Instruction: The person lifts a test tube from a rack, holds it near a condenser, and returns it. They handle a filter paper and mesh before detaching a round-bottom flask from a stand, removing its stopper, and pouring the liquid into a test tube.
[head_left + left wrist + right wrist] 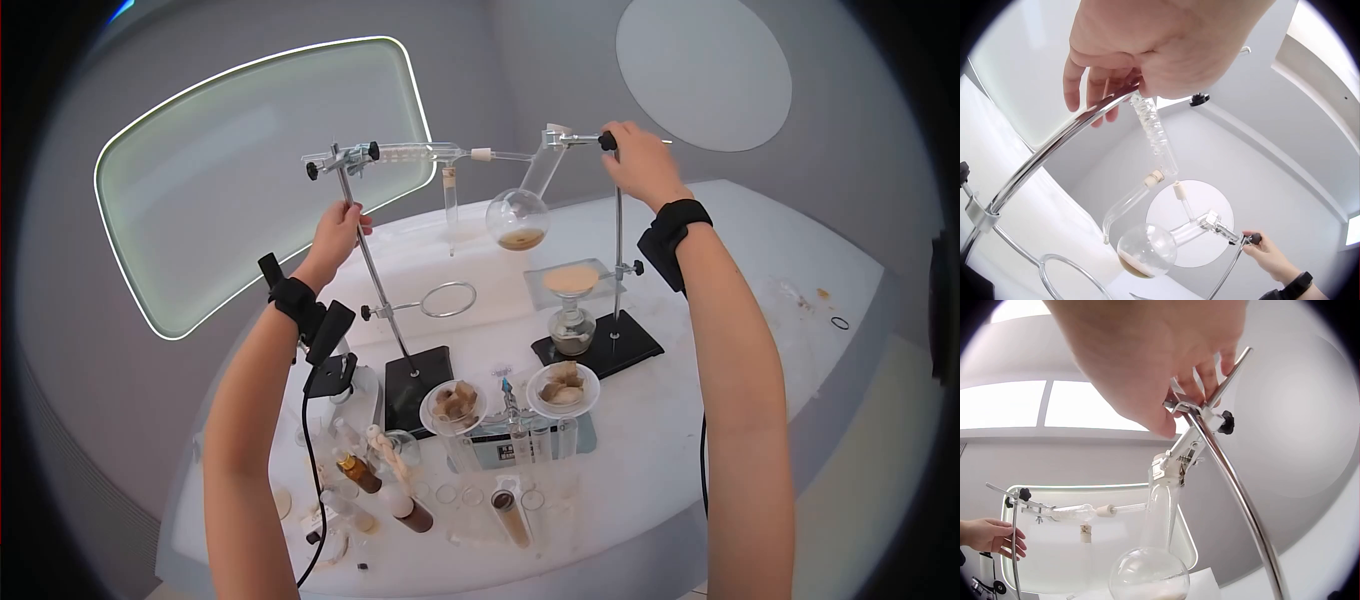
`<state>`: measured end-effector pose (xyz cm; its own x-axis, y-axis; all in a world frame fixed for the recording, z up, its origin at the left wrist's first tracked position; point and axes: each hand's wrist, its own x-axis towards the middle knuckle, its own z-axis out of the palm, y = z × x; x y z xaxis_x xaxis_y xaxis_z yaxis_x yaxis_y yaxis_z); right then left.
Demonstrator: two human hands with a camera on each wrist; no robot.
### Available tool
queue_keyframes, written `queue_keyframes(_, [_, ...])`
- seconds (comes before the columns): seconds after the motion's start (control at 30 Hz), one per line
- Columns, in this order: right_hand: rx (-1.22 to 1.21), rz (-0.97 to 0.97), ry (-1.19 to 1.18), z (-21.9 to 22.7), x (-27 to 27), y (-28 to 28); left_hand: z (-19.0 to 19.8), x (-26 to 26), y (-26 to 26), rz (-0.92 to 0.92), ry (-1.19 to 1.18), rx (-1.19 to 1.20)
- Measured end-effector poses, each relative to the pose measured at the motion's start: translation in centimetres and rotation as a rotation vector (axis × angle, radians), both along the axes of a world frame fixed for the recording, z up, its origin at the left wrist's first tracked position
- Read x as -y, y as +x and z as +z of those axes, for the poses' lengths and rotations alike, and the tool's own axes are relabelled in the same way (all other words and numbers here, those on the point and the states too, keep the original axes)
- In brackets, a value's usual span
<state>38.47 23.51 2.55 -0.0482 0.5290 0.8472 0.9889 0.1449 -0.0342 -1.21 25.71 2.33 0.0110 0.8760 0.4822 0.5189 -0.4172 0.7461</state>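
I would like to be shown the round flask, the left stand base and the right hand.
Round flask (517, 216): head view, its bulb.
Left stand base (418, 395): head view, its top.
Right hand (645, 166): head view, its back.

Person's arms (742, 350) reach forward; right hand (642, 165) higher, fingers curled; left hand (336, 240) lower, fingers loosely bent, thumb unclear.

Shiny metal rods (370, 255) at centre left and right — smooth, clear glass flask (517, 212) between them; bases (418, 388) matt black.
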Motion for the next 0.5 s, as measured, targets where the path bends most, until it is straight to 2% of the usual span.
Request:
queue_keyframes(0.17, [-0.027, 0.058, 0.141, -0.3, -0.4, -0.1, -1.4, -1.6, 0.6, 0.094, 0.177, -0.037])
queue_keyframes(0.27, [-0.060, 0.022, 0.017, 0.2, -0.1, -0.3, -2.0, -1.9, 0.8, 0.157, 0.276, -0.060])
queue_keyframes(0.4, [-0.066, 0.023, 0.000, 0.3, -0.3, -0.1, -2.4, -2.8, 0.7, 0.244, 0.343, -0.133])
queue_keyframes(0.5, [-0.006, -0.024, -0.052, 1.4, 0.3, -0.4, -2.2, -2.8, 0.5, 0.211, 0.307, -0.117])
